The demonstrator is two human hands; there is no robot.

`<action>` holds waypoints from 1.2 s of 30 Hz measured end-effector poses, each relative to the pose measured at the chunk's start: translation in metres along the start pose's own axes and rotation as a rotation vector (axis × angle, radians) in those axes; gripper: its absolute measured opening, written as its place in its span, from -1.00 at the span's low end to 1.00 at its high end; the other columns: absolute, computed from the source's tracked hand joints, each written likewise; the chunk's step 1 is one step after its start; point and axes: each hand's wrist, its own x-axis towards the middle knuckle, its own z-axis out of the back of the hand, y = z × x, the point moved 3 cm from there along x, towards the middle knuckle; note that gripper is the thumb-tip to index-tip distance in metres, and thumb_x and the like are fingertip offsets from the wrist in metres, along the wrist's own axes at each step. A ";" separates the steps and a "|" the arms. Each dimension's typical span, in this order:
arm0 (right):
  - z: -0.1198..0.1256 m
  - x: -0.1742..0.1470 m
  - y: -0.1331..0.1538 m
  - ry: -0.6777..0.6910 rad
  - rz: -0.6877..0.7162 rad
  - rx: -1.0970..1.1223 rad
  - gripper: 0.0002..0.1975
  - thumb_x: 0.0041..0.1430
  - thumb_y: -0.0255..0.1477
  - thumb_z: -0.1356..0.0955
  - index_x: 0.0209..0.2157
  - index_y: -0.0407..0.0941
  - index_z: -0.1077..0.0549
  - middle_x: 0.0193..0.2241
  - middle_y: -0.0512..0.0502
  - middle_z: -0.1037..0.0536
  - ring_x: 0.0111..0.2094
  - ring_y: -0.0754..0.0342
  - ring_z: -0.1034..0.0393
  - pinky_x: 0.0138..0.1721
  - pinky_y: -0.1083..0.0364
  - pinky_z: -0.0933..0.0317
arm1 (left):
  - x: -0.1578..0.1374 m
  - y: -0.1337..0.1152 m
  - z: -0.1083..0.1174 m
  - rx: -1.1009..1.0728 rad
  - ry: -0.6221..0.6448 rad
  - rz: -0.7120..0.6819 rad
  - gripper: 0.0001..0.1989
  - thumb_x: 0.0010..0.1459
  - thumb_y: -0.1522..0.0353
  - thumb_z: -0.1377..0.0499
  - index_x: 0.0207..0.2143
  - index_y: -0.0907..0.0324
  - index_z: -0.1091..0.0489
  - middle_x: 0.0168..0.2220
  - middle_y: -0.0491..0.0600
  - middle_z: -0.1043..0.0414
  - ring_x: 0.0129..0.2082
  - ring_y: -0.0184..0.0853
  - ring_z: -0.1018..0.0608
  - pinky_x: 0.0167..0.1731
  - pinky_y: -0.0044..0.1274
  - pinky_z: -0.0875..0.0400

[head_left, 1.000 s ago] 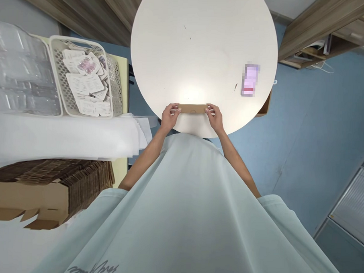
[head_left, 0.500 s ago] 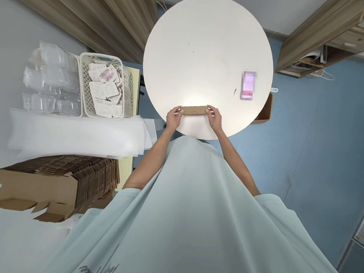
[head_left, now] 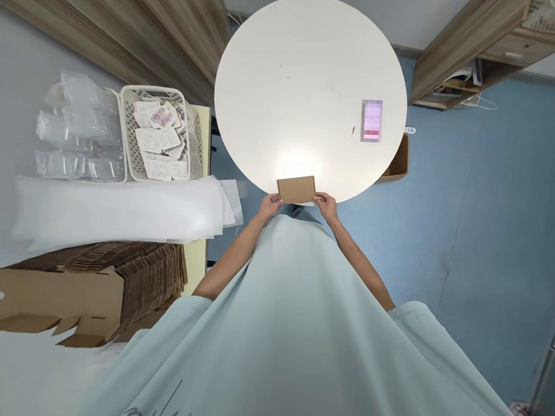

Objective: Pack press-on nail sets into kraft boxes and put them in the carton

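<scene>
A small closed brown cardboard box (head_left: 296, 190) is held between my two hands at the near edge of the round white table (head_left: 311, 62). My left hand (head_left: 271, 206) grips its left end near the lower corner. At the opposite end, my right hand (head_left: 326, 205) has its fingers closed on the lower right corner. The box's broad flat face shows towards me; its underside is hidden.
A blurred pinkish phone-like item (head_left: 372, 121) lies on the table's right. On the left stand a white basket (head_left: 186, 136) of printed cards, clear plastic packs (head_left: 81, 129), white sheets (head_left: 121, 210) and stacked folded cardboard boxes (head_left: 62, 297). An open brown box (head_left: 399, 161) is below the table's right edge.
Both hands have brought the box nearer to my body. It has tilted, so its broad face now shows instead of its narrow side. The view has shifted slightly.
</scene>
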 end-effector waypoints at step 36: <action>0.195 -0.163 -0.041 -0.137 0.015 0.500 -0.31 -0.11 0.13 -0.70 -0.08 0.01 -0.60 0.00 -0.16 -0.79 0.06 -0.14 -0.69 0.33 -0.19 -0.49 | -0.153 -0.014 -0.137 -0.078 0.303 -0.217 -0.37 0.21 0.04 -0.58 0.19 0.15 -0.58 0.01 0.14 -0.77 0.06 -0.08 -0.82 0.35 -0.14 -0.65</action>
